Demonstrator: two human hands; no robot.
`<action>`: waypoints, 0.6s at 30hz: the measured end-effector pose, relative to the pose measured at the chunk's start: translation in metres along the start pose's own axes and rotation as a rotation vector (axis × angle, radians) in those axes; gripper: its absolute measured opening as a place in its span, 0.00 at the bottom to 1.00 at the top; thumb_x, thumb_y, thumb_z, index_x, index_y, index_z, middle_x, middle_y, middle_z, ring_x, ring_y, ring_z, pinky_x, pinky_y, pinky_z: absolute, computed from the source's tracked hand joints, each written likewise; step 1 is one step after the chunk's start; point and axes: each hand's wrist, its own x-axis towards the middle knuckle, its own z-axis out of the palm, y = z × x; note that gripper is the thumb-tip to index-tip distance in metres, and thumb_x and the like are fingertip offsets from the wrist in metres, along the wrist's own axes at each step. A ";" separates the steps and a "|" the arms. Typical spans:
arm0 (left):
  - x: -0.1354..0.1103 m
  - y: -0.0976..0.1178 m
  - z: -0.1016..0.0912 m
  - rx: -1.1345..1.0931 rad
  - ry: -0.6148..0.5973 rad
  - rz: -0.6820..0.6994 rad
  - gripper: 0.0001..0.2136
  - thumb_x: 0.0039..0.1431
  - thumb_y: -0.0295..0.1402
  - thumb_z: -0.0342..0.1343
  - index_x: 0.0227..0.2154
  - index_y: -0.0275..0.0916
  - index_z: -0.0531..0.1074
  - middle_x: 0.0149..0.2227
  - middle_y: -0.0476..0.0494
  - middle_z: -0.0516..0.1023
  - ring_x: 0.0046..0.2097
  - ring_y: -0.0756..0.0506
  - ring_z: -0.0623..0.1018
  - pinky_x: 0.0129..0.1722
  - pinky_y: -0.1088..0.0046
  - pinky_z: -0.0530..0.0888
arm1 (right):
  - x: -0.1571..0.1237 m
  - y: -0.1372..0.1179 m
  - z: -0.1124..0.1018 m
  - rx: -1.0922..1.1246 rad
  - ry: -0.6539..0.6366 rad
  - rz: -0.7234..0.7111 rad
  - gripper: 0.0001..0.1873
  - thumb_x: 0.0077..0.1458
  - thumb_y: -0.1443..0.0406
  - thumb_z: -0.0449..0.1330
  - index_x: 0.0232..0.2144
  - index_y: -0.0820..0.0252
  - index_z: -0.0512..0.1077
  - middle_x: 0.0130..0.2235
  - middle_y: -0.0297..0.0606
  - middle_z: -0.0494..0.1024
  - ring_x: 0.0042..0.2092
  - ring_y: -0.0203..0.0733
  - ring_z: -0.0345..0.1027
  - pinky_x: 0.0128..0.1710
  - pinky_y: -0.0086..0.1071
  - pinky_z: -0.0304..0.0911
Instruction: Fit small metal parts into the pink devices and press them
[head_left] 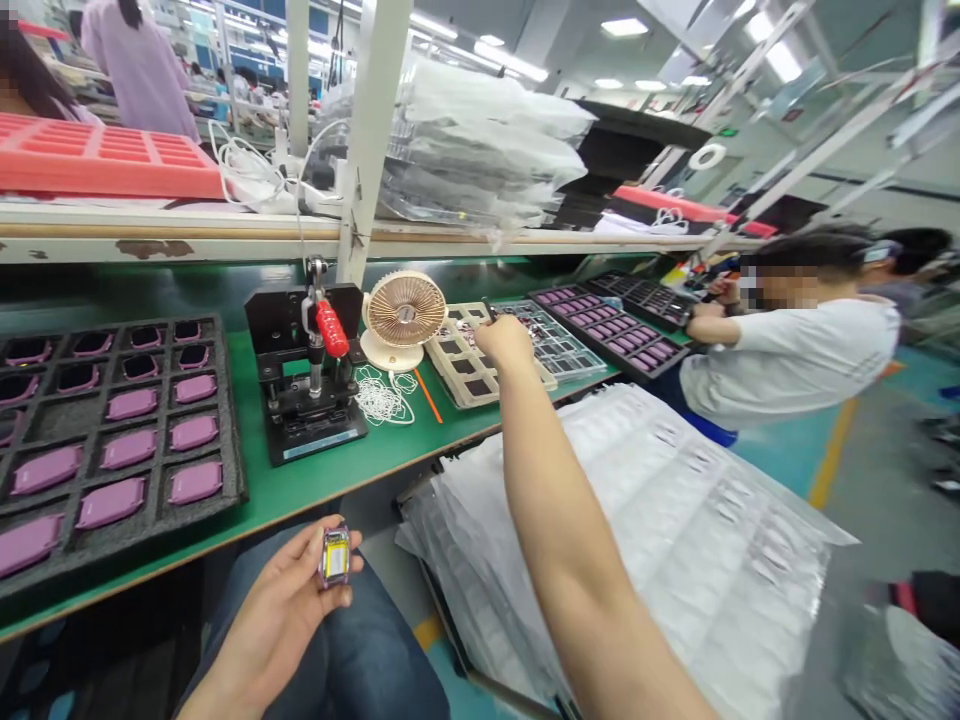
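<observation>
Low over my lap, my left hand (pixel 296 585) grips a small purple watch case (pixel 335 557) by its edges. The case's inside faces up and shows a yellow-framed, pale rectangular part. My right hand (pixel 506 342) is stretched far out over a beige tray (pixel 474 390) with square pockets, its fingers pinched together. A short dark tip sticks up by those fingers, but what they hold is too small to name. Dark square pieces sit in the tray's pockets, and small loose bits lie near my fingertips.
A black press with a red handle (pixel 331 330) stands beside a fan (pixel 405 318) and a coiled white cable (pixel 381 398). At left, a foam tray (pixel 232 440) holds several purple watch cases. Plastic-wrapped sheets (pixel 637 520) lie below my right arm. A co-worker (pixel 802 350) sits at right.
</observation>
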 end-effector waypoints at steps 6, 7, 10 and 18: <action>-0.004 -0.009 -0.011 -0.012 0.015 -0.009 0.19 0.57 0.38 0.74 0.49 0.36 0.84 0.50 0.28 0.85 0.43 0.36 0.85 0.34 0.65 0.78 | 0.065 0.026 0.012 -0.273 -0.231 -0.001 0.20 0.68 0.57 0.65 0.56 0.61 0.74 0.58 0.45 0.77 0.56 0.50 0.74 0.56 0.50 0.72; -0.004 -0.011 -0.015 -0.014 0.034 -0.008 0.20 0.55 0.38 0.75 0.49 0.36 0.84 0.49 0.28 0.86 0.42 0.36 0.85 0.33 0.65 0.78 | 0.069 0.029 0.016 -0.299 -0.256 -0.018 0.20 0.68 0.57 0.65 0.56 0.61 0.74 0.58 0.45 0.76 0.55 0.50 0.74 0.55 0.50 0.73; 0.000 -0.018 -0.026 -0.010 0.086 -0.004 0.23 0.49 0.40 0.78 0.47 0.35 0.84 0.48 0.27 0.86 0.41 0.35 0.85 0.30 0.66 0.77 | 0.078 0.035 0.026 -0.352 -0.310 -0.071 0.19 0.70 0.57 0.63 0.57 0.61 0.73 0.57 0.45 0.76 0.54 0.48 0.75 0.54 0.48 0.74; 0.006 -0.029 -0.036 0.019 0.085 0.000 0.21 0.53 0.40 0.75 0.47 0.36 0.84 0.49 0.27 0.86 0.41 0.35 0.85 0.31 0.67 0.76 | 0.094 0.045 0.040 -0.422 -0.314 -0.177 0.19 0.69 0.57 0.64 0.56 0.60 0.74 0.56 0.44 0.77 0.54 0.49 0.75 0.54 0.48 0.74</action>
